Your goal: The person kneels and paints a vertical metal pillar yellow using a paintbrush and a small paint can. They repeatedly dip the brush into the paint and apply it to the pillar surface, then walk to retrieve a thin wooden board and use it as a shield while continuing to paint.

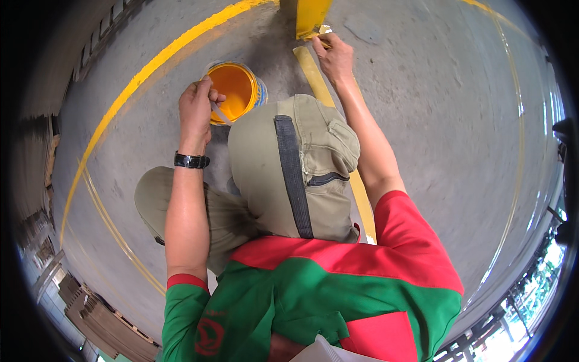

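Observation:
A plastic bucket with a yellow-orange inside stands on the floor at the upper left of centre. My left hand, with a black watch on its wrist, is closed at the bucket's left rim. A pale strip, apparently the bucket's handle, runs down from those fingers. Farther off and to the right, my right hand is pinched around a small yellow-smeared tool, mostly hidden by the fingers. The tool is at the foot of a yellow post. A small pale patch shows beside the fingertips there.
A faded yellow floor line runs from near the post toward my bent knee. One brighter yellow line curves across the grey concrete floor on the left. Stacked brown boards lie at the lower left.

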### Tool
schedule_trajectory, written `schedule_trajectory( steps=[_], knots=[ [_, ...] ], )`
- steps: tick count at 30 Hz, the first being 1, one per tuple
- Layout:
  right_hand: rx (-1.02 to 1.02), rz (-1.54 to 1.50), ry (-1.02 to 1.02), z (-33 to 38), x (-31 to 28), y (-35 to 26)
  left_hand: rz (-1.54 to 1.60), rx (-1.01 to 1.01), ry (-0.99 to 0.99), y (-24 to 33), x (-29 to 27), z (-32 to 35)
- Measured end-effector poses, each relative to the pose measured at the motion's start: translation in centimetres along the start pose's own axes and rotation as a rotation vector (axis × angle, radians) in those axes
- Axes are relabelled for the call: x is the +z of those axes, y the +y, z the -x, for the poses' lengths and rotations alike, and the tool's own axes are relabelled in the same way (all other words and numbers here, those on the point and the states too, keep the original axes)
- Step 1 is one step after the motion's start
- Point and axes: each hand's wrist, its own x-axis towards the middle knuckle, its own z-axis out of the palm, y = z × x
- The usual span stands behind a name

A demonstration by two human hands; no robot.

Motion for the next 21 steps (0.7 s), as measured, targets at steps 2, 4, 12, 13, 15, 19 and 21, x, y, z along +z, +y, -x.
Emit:
schedule_trajectory(
  steps=[2, 4, 12, 13, 15, 19, 21],
  knots=[
    [0.081, 0.099, -0.077, -0.8, 1.2, -0.2, 0.004, -0.002, -0.009, 0.0, 0.0, -0.1],
    [0.069, -0.015, -0.004, -1.3, 2.0, -0.6, 0.009, -0.016, 0.009, 0.0, 0.0, -0.1],
    [-0.005, -0.050, 0.062, 0.5, -1.5, -0.2, 0.025, -0.024, 0.008, 0.0, 0.1, 0.1],
    [-0.022, -0.006, 0.050, 0.2, -1.4, 0.0, 0.009, -0.024, 0.004, 0.1, 0.1, 0.1],
    [-0.003, 0.006, 0.020, -1.0, -0.5, -0.1, 0.010, -0.018, -0.005, 0.1, 0.2, 0.0],
    [0.038, -0.061, 0.147, -2.0, -0.6, -1.0, 0.019, -0.029, -0.001, 0.2, 0.1, 0.0],
    [0.006, -0.143, 0.196, -1.3, -2.0, -1.2, 0.014, -0.007, 0.000, 0.1, 0.1, 0.1]
  ],
)
